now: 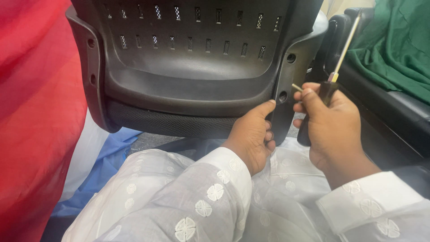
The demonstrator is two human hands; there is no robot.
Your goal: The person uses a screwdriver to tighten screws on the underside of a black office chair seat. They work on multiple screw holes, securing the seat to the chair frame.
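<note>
A black plastic chair back with rows of vent slots stands tilted before me. My left hand grips its lower right edge, thumb pressed near a screw hole. My right hand holds a screwdriver by its dark handle, the yellowish shaft pointing up and away. Between the thumb and fingers of that same hand sits a small screw, its tip just beside the screw hole. Both arms wear white embroidered sleeves.
Red cloth fills the left side. Blue and white fabric lies below the chair back. At the right, a black seat carries a green cloth. My lap in white embroidered fabric is under the hands.
</note>
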